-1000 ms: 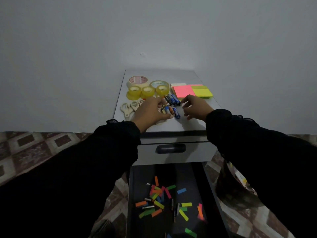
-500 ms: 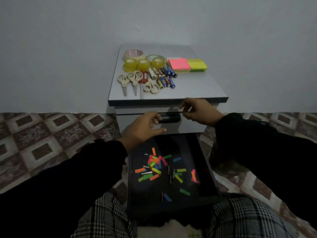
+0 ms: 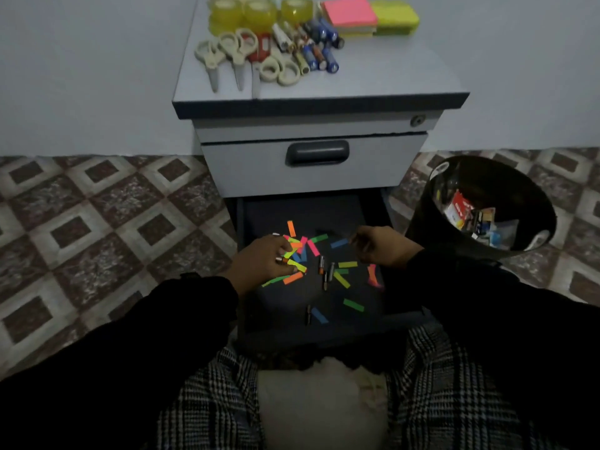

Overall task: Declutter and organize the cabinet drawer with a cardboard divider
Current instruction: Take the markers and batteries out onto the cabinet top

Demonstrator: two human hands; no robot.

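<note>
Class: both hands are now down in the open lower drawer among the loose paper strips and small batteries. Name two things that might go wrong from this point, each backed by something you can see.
1. The left hand is gathering paper strips mixed with small batteries; a battery could get scooped up with the scraps and end up in the bin.
2. The drawer floor is dark and dimly lit, so the dark battery near its front edge may be overlooked.

Cabinet (image 3: 311,170): we see smooth matt grey.
Strips (image 3: 347,264): bright paper, matt, mid-frame.
Bin (image 3: 422,222): glossy black, right.
Tape (image 3: 259,11): shiny yellow, top.
Floor (image 3: 97,216): we see patterned tile.
</note>
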